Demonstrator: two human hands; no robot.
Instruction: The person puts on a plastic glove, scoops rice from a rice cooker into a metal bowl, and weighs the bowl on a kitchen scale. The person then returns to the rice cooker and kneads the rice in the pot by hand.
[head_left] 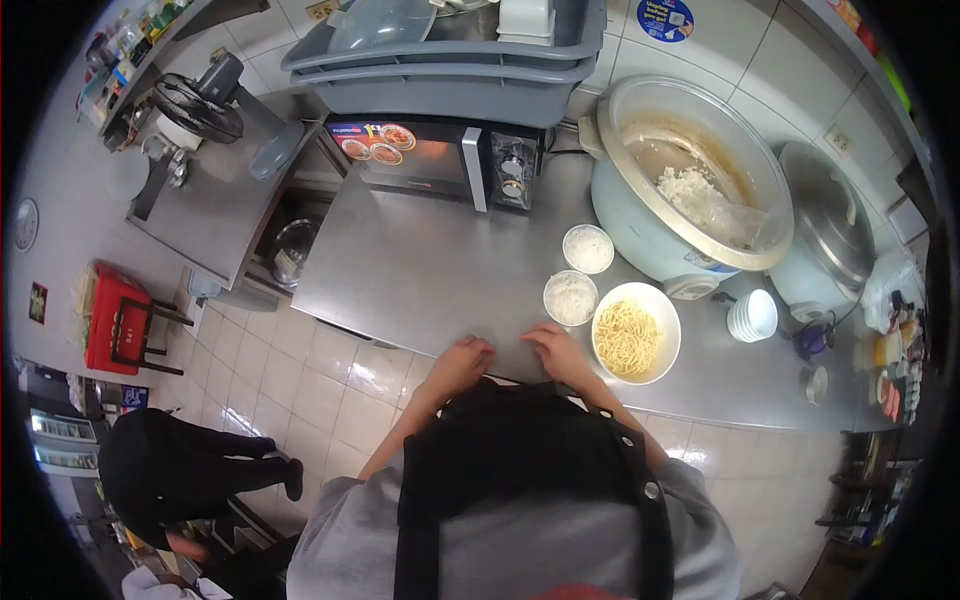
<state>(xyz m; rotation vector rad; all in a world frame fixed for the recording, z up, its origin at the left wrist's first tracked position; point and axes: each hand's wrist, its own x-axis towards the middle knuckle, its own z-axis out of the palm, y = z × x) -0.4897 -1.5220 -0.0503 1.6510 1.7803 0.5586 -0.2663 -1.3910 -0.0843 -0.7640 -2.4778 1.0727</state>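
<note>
My left hand (466, 359) rests at the front edge of the steel counter (420, 250), its fingers curled in and nothing visible in them. Beside it, my right hand (556, 350) lies on the same edge with fingers loosely bent and a little apart, holding nothing. Just right of that hand stands a white bowl (672, 345) of yellow noodles (627, 338), not touched by it. Two small bowls of white rice, a nearer one (571, 298) and a farther one (588, 248), sit behind the noodle bowl.
A large open rice cooker (608, 195) with rice inside stands at the back right, beside a lidded cooker (826, 215). Stacked white bowls (752, 316) are at the right. A microwave (410, 160) carries grey tubs (440, 95). A person in black (170, 465) bends at the lower left.
</note>
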